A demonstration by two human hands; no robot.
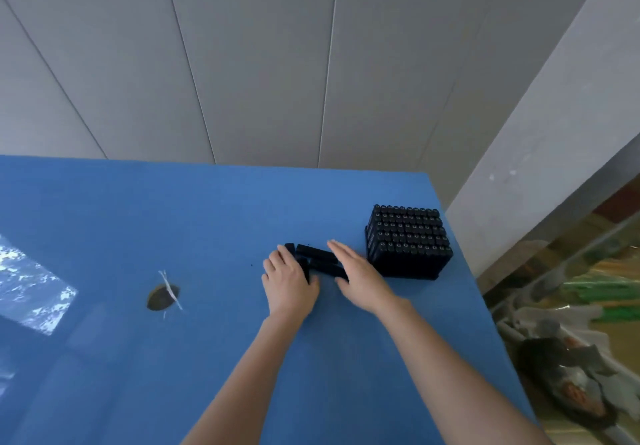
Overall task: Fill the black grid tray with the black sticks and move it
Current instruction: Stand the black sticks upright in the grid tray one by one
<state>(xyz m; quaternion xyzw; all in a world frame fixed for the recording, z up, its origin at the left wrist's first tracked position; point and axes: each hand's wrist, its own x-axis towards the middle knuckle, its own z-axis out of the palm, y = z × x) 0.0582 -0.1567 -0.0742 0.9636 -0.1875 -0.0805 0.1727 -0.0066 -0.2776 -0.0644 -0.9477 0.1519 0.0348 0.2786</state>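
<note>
- Mostly hidden: the loose black sticks (320, 259) lie in a small heap between the hands, so their count is not readable; only dark ends and parts of the shafts show.
- left hand (289, 287) lies palm down on the left end of the heap, fingers over the sticks and thumb on the near side. One dark stick shows between thumb and fingers, but I cannot tell whether it is gripped or only covered.
- right hand (362, 276) is flat with fingers straight and together, laid over the right end of the heap, holding nothing. Contact underneath is hidden.
- Both forearms are cut off by the bottom frame edge.
- black grid tray (412, 273) stands near the worktop's right edge, toward the far right corner, just right of the right hand and apart from it.
- Tray content: upright sticks (407, 230) packed in rows, round tops up; every row I can see looks filled. The tray is black like the sticks, so its wall and the shafts are hard to separate.
- blue worktop (173, 223) carries everything; its near edge is out of frame.
- dark oval mark (161, 298) sits left of the hands, well apart from them, crossed by a white strip (170, 290); what they are is unclear.
- bright patch (31, 292) at the left edge, cut off.
- Blurred clutter (571, 323) beyond the right edge, unreadable.
</note>
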